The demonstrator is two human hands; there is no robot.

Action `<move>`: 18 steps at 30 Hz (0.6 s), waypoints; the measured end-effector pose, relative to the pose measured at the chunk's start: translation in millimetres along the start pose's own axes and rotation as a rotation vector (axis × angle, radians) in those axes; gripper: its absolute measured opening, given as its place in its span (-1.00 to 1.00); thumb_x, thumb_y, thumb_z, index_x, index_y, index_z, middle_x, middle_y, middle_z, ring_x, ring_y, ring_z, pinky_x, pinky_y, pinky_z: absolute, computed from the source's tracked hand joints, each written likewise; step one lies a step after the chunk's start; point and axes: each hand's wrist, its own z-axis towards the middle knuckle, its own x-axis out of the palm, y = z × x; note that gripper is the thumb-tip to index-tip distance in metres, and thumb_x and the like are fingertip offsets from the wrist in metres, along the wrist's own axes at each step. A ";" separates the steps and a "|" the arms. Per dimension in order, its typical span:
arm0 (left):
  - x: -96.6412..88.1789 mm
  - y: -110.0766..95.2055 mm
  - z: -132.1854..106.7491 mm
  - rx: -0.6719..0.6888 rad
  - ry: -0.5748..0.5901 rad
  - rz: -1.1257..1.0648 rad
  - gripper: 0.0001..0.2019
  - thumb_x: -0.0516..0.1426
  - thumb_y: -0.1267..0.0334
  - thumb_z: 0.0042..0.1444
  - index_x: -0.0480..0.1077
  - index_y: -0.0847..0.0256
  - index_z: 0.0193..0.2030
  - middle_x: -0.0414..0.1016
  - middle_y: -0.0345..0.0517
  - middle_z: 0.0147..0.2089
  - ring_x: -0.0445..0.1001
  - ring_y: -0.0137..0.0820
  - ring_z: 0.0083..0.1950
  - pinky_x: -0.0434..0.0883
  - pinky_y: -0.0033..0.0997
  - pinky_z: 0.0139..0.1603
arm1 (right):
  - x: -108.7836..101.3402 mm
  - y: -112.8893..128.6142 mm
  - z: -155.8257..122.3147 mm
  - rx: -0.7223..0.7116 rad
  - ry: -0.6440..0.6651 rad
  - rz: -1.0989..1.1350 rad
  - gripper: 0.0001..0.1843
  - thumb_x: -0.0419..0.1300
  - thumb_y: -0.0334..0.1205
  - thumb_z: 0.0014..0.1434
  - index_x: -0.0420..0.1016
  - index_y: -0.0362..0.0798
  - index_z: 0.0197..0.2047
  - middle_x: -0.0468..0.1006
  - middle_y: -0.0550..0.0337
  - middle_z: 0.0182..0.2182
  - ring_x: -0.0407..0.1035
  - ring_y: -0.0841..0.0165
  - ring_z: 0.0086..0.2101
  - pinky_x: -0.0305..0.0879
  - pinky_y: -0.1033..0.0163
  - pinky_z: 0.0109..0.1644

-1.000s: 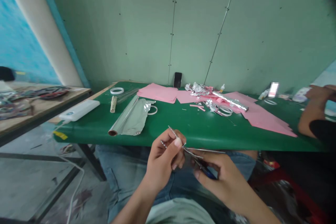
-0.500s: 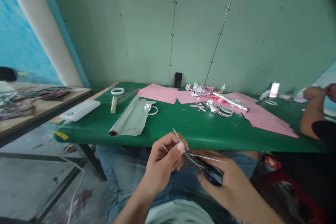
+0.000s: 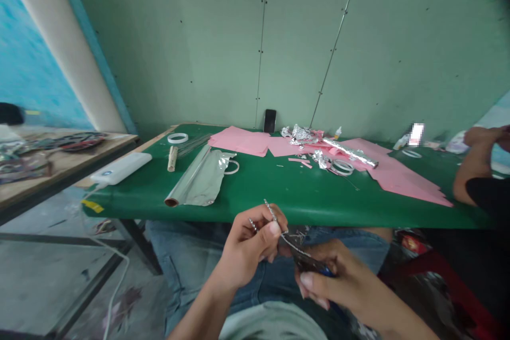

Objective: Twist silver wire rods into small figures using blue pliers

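On a green table (image 3: 258, 183), a power bank (image 3: 123, 168), its blue mark too small to read, lies left of a foil roll (image 3: 189, 174). Over the lap, the left hand (image 3: 247, 249) pinches a silver strand (image 3: 271, 210); the right hand (image 3: 345, 281) grips a tool (image 3: 327, 271) along it. Foil scraps (image 3: 300, 134) clutter pink paper (image 3: 410, 180) beyond, near a co-worker's arm (image 3: 470, 176).

Silver wire (image 3: 270, 210), blue-handled tool (image 3: 314, 262), pink paper (image 3: 241, 141), green tabletop (image 3: 279, 186), black phone (image 3: 270, 120)
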 end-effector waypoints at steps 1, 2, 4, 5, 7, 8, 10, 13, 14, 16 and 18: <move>-1.5 0.6 0.6 -0.015 0.018 0.004 -0.72 0.30 0.05 0.07 0.49 0.25 -0.43 0.29 -0.24 -0.47 0.02 -0.68 -0.68 0.13 -0.55 -0.65 | -2.1 -2.2 1.2 0.030 0.065 0.110 -0.67 0.25 -0.01 0.08 0.56 -0.13 -0.48 0.35 0.30 -0.66 0.14 0.53 -0.66 0.10 0.38 -0.56; -2.7 1.5 1.3 -0.026 0.037 0.001 -0.71 0.30 0.04 0.06 0.50 0.25 -0.43 0.28 -0.24 -0.48 0.02 -0.68 -0.67 0.12 -0.55 -0.65 | -4.0 -4.1 2.3 0.064 0.120 0.214 -0.67 0.27 0.00 0.06 0.59 -0.14 -0.40 0.38 0.29 -0.64 0.15 0.54 -0.67 0.11 0.39 -0.57; -3.1 3.6 2.8 -0.038 0.061 -0.027 -0.70 0.32 0.03 0.04 0.50 0.26 -0.42 0.28 -0.25 -0.48 0.02 -0.68 -0.67 0.10 -0.55 -0.64 | -6.2 -6.1 3.7 0.109 0.199 0.326 -0.59 0.29 0.02 0.03 0.61 -0.15 -0.19 0.46 0.26 -0.59 0.18 0.53 -0.68 0.16 0.39 -0.58; -2.3 4.5 3.5 -0.036 0.054 -0.049 -0.71 0.32 0.03 0.04 0.50 0.25 -0.42 0.28 -0.25 -0.48 0.02 -0.69 -0.66 0.10 -0.56 -0.63 | -6.4 -6.1 3.9 0.098 0.183 0.303 -0.56 0.29 0.01 0.04 0.60 -0.13 -0.11 0.49 0.24 -0.56 0.22 0.52 -0.66 0.21 0.38 -0.56; 1.2 5.4 5.1 -0.022 -0.019 -0.101 -0.74 0.31 0.07 0.06 0.48 0.24 -0.40 0.31 -0.26 -0.44 0.03 -0.70 -0.66 0.12 -0.56 -0.61 | -4.3 -4.7 3.4 -0.004 0.017 0.076 -0.59 0.26 -0.04 0.10 0.58 -0.07 -0.04 0.56 0.18 -0.46 0.38 0.42 -0.54 0.38 0.30 -0.40; 3.3 5.2 6.0 -0.017 -0.071 -0.124 -0.75 0.30 0.09 0.09 0.46 0.23 -0.40 0.33 -0.27 -0.41 0.03 -0.71 -0.67 0.14 -0.57 -0.60 | -2.3 -4.1 2.5 -0.080 -0.122 -0.098 -0.64 0.24 -0.09 0.14 0.58 -0.04 -0.02 0.59 0.15 -0.38 0.46 0.36 -0.42 0.43 0.25 -0.27; 7.2 3.6 7.3 -0.016 -0.164 -0.154 -0.78 0.26 0.13 0.14 0.42 0.23 -0.38 0.33 -0.30 -0.41 0.01 -0.72 -0.67 0.19 -0.56 -0.58 | 2.6 -5.2 -0.3 -0.239 -0.407 -0.469 -0.65 0.19 -0.24 0.17 0.53 0.02 0.04 0.61 0.10 -0.20 0.51 0.25 -0.18 0.44 0.17 -0.06; 10.4 0.3 7.6 -0.054 -0.226 -0.171 -0.78 0.24 0.15 0.18 0.39 0.23 -0.38 0.23 -0.36 -0.51 -0.04 -0.69 -0.67 0.20 -0.58 -0.58 | 8.5 -12.3 -6.1 -0.487 -0.704 -0.930 -0.52 0.14 -0.41 0.15 0.44 0.02 0.15 0.58 0.06 -0.12 0.50 0.21 -0.14 0.45 0.16 -0.08; 10.9 -0.5 7.2 -0.063 -0.240 -0.175 -0.78 0.24 0.15 0.18 0.38 0.23 -0.38 0.21 -0.37 -0.53 -0.04 -0.69 -0.67 0.19 -0.59 -0.59 | 9.2 -14.5 -7.9 -0.548 -0.778 -1.053 -0.49 0.14 -0.43 0.15 0.42 0.02 0.18 0.57 0.05 -0.12 0.50 0.20 -0.16 0.44 0.15 -0.10; 12.1 -1.2 5.5 -0.060 -0.257 -0.176 -0.78 0.24 0.16 0.17 0.38 0.24 -0.38 0.21 -0.37 -0.52 -0.03 -0.69 -0.66 0.19 -0.59 -0.59 | 8.6 -16.1 -10.0 -0.607 -0.890 -1.254 -0.45 0.16 -0.44 0.14 0.40 0.02 0.21 0.55 0.02 -0.13 0.47 0.16 -0.16 0.40 0.09 -0.10; 14.2 -1.2 3.3 -0.052 -0.260 -0.165 -0.78 0.25 0.16 0.16 0.37 0.24 -0.37 0.25 -0.36 -0.50 -0.01 -0.69 -0.67 0.20 -0.58 -0.58 | 5.9 -13.0 -9.7 -0.599 -0.897 -1.386 -0.44 0.18 -0.42 0.14 0.38 -0.01 0.23 0.52 -0.01 -0.14 0.42 0.10 -0.14 0.35 0.03 -0.07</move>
